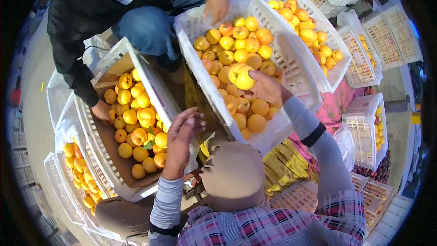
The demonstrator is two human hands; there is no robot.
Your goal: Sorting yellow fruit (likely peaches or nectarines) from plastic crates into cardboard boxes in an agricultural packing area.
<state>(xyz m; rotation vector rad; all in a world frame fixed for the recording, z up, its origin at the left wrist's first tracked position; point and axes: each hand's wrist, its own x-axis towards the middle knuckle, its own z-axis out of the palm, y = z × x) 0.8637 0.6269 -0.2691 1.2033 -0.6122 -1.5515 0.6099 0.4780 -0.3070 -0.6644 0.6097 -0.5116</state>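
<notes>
My right hand (264,87) grips a yellow stone fruit (243,77) above the middle white plastic crate (290,65). Its deep crease leaves unclear whether it is one fruit or two pressed together. Below it, many yellow-orange stone fruits (240,54) lie on a pale liner. My left hand (182,140) is raised beside the right wall of the left crate (150,78), fingers loosely curled and apart, with nothing visible in them. That crate has a brown cardboard lining (117,169) and holds more fruits (136,109), some with green leaves (149,144).
Opposite me, a co-worker's hand (102,111) reaches into the left crate; the other hand (217,5) is at the middle crate's far end. Another fruit crate (333,78) adjoins on the right. My beige-clad knee (232,177) rises between the crates. Stacked crates (392,37) stand at right.
</notes>
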